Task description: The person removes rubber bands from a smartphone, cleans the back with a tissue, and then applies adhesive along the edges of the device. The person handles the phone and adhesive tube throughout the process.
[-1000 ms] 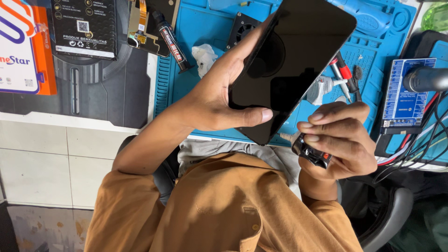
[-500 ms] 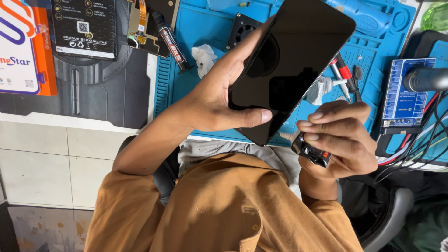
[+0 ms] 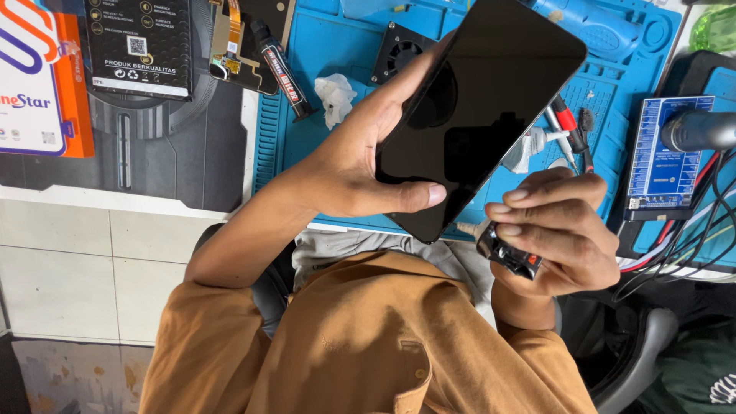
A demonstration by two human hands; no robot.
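A workbench (image 3: pixel 192 165) with a dark surface carries a blue silicone work mat (image 3: pixel 337 34) across most of its right part. On the mat lie a crumpled white tissue (image 3: pixel 335 97), a small black square fan (image 3: pixel 399 47) and a red-handled tool (image 3: pixel 569 123). A black tube with red lettering (image 3: pixel 282 70) straddles the mat's left edge. At the bench's left end lie 1 black printed box (image 3: pixel 139 42) and 1 orange-and-white box (image 3: pixel 38 77).

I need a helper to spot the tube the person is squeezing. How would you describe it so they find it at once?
Start at the blue work mat, then the big black phone screen held by the left hand. At its lower corner, the right hand grips a small black tube. Unlike the black pen lying on the mat, it has a pale nozzle.
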